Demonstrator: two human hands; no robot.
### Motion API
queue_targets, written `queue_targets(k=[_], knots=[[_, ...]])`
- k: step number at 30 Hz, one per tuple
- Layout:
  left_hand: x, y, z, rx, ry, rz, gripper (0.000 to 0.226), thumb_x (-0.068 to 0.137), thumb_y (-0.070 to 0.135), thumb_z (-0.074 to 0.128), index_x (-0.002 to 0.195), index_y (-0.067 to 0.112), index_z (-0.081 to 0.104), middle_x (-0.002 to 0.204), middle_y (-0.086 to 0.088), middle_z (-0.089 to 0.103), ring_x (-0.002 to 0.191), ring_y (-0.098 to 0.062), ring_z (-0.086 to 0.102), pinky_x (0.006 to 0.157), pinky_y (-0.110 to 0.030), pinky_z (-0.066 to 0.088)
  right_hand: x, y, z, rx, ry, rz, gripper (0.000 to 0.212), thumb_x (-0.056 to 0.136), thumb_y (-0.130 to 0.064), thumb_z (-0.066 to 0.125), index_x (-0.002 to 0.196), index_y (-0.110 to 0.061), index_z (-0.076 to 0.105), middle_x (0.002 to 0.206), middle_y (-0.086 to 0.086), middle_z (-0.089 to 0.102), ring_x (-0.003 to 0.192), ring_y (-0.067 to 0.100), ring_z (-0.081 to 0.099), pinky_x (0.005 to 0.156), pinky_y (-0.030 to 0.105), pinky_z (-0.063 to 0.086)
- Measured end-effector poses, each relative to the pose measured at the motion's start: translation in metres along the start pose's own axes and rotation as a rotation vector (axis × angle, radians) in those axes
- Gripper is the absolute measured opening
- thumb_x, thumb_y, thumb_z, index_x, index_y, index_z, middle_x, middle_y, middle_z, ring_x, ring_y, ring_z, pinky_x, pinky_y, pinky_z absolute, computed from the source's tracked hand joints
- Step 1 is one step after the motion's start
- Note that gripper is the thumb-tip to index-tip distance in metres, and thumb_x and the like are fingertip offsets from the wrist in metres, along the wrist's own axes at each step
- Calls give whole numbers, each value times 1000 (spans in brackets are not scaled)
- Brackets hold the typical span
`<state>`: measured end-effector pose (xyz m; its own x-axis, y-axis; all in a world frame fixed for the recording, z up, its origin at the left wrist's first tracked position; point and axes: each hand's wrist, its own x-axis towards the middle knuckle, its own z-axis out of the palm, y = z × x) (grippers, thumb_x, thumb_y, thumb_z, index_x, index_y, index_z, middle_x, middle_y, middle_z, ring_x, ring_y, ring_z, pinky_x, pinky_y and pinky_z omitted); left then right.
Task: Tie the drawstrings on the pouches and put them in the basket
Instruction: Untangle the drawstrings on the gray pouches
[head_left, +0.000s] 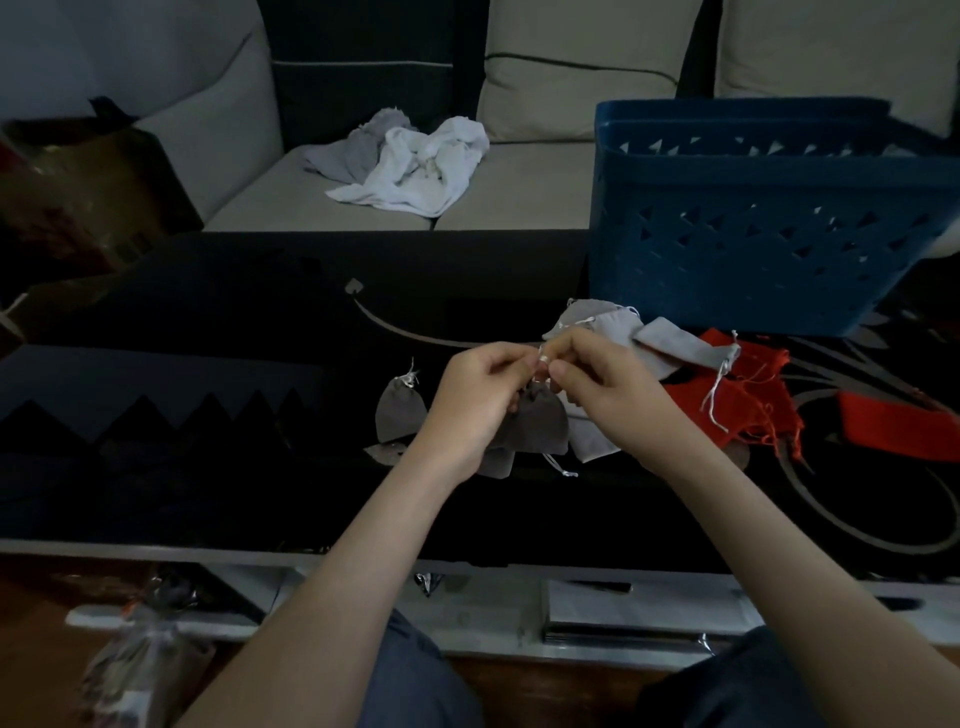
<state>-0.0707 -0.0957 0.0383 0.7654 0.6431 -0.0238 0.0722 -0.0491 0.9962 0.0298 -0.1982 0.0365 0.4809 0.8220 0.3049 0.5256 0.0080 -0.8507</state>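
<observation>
So — grey pouch (535, 423) held just over the table (208, 415), dead centre. Pinching its drawstring (542, 358) from both sides: left hand (478, 395) and right hand (605, 389), fingers curled tight on the white cord at the neck. Just left of that, cinched pouch (400, 410) lying flat. Behind the right hand, a heap of pale pouches (613, 327), red pouches (737, 405) touching them on the right. Further back right, blue basket (753, 218) on the table — can't tell what's inside. White cloth (426, 161) dumped on the sofa (519, 208) behind.
</observation>
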Motion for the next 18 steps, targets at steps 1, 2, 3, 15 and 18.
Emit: queue_targets(k=[1, 2, 3, 15, 18], knots=[[0, 0, 1, 3, 6, 10, 18, 95, 14, 55, 93, 20, 72, 76, 4, 67, 66, -5, 56, 62, -20, 42, 0, 1, 0, 15, 6, -3, 11, 92, 2, 50, 92, -5, 59, 77, 6, 58, 69, -1, 52, 66, 12, 41], [0, -1, 1, -3, 15, 17, 17, 96, 14, 55, 94, 19, 71, 79, 1, 68, 70, -8, 57, 64, -21, 43, 0, 1, 1, 28, 8, -6, 12, 93, 2, 50, 93, -6, 58, 75, 1, 56, 68, -2, 51, 66, 12, 41], [1, -1, 1, -11, 23, 22, 17, 96, 14, 55, 94, 19, 71, 80, 0, 68, 72, -9, 58, 64, -21, 43, 1, 2, 1, 37, 9, -6, 12, 93, 2, 50, 93, -7, 58, 74, -1, 55, 68, -1, 51, 67, 12, 41], [-1, -1, -1, 4, 51, 4, 11, 93, 16, 59, 97, 17, 70, 89, -3, 70, 80, -10, 63, 71, -25, 47, 3, 3, 5, 36, 34, -77, 35, 90, 3, 54, 104, -24, 35, 65, 7, 56, 59, 11, 53, 58, 20, 44], [-1, -3, -1, -3, 92, 37, 6, 90, 17, 64, 95, 19, 61, 71, 6, 68, 67, -4, 62, 63, -20, 46, 5, 8, 5, 24, 6, -54, 30, 90, 3, 54, 106, -19, 43, 61, -9, 56, 63, 2, 54, 66, 22, 45]])
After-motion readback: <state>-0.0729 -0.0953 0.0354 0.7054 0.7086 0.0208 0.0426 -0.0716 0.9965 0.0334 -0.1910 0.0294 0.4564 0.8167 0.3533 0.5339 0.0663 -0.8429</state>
